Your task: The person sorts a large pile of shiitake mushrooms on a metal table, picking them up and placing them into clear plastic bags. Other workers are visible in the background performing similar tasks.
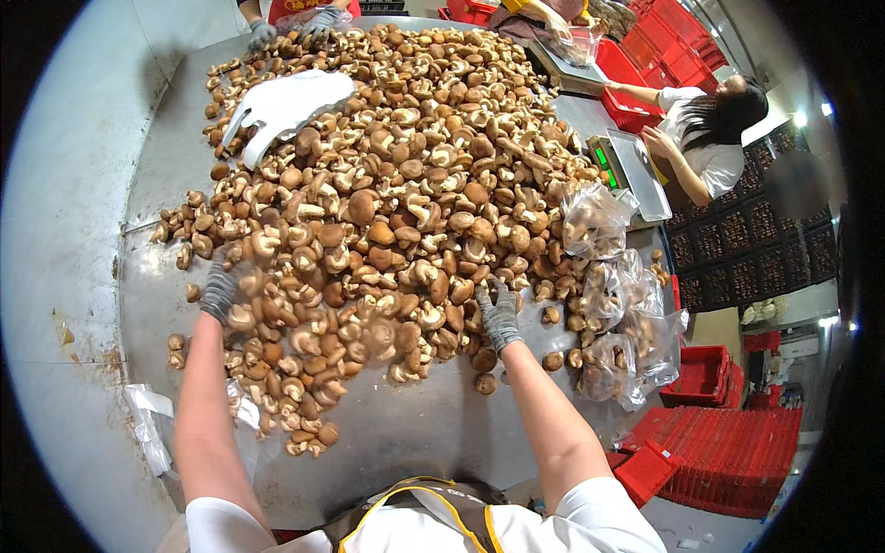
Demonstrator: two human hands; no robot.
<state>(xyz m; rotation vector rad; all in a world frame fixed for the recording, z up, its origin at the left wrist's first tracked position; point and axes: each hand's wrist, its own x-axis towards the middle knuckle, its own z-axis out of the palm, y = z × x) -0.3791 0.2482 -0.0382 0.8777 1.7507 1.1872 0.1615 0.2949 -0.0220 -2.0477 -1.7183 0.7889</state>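
A broad heap of brown-capped shiitake mushrooms [415, 180] covers much of the metal table [415, 428] before me. My left hand [220, 290], in a grey knit glove, is at the heap's left edge. Its fingers are blurred and partly hidden among mushrooms, so a grip cannot be made out. On the heap's near right side, my right hand [499, 316], gloved the same way, touches mushrooms with its fingers apart. Loose mushrooms [485, 383] lie just below that hand. Another cluster [304, 401] extends towards me between my forearms.
Filled clear plastic bags [600, 221] stand at the right, beside a digital scale [639, 176]. A white bag-like object [294, 104] lies on the heap. Co-workers' gloved hands [318, 24] and a person [698, 138] are across the table. Red crates [726, 456] stack at lower right.
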